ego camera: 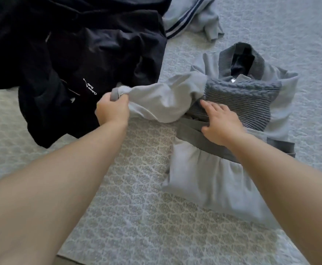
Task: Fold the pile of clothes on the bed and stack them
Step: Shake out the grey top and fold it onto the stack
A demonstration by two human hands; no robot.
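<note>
Head view shows us partway through folding a grey sweater (223, 180) that lies on the patterned bed cover (137, 217), to the right of the centre. Our left hand (112, 109) has its fingers curled tight round the cuff of the left sleeve (164, 100), which is pulled out sideways toward the dark pile. Our right hand (221, 123) lies on the ribbed knit chest panel (240, 98) with fingers nearly straight, pressing down and holding nothing, though the thumb may be catching the dark grey band (200, 138) below it; the blur makes that hard to tell.

To do this step well, we judge that the right hand should keep the body pinned flat while the left carries the sleeve across the chest. The fold line should sit along the shoulder seam, and the bunched cloth near the armpit needs smoothing before it is laid down.

The sweater's long axis runs away from us and slightly to the right, with the collar (240, 56) at the far end and the hem nearest us. The held sleeve lies almost square to that axis.

The black clothes (76, 60) are heaped unfolded at far left, touching the sleeve's cuff end, and a striped grey garment (192, 18) lies crumpled beyond them. No stack is started yet.
</note>
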